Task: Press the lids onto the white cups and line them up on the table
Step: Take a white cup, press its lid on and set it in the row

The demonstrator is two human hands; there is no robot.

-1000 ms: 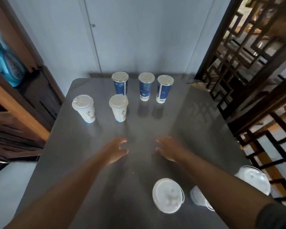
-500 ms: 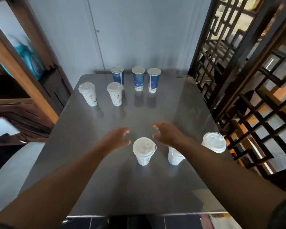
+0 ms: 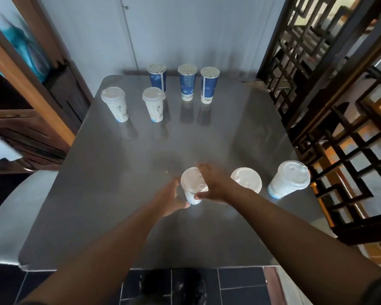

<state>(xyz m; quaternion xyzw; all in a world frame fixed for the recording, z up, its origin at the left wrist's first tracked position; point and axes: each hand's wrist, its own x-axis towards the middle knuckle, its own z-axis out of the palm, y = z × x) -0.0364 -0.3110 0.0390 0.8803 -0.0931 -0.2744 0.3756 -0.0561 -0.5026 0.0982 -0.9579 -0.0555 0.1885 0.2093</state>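
Observation:
A white lidded cup (image 3: 192, 182) stands near the table's front middle. My left hand (image 3: 171, 200) wraps its left side and my right hand (image 3: 213, 184) closes on its right side and lid edge. Two more white lidded cups (image 3: 246, 179) (image 3: 288, 178) stand to its right. Two other white lidded cups (image 3: 114, 104) (image 3: 153, 104) stand at the far left.
Three blue lidded cups (image 3: 157, 77) (image 3: 187, 81) (image 3: 209, 83) stand in a row at the table's far edge. The grey table (image 3: 110, 172) has a wooden cabinet on its left and a dark lattice screen (image 3: 330, 89) on its right. Dark floor tiles show below the near edge.
The view pulled back and the near cups came into full sight. Both hands came together from hovering apart over the table and closed on the middle white cup.

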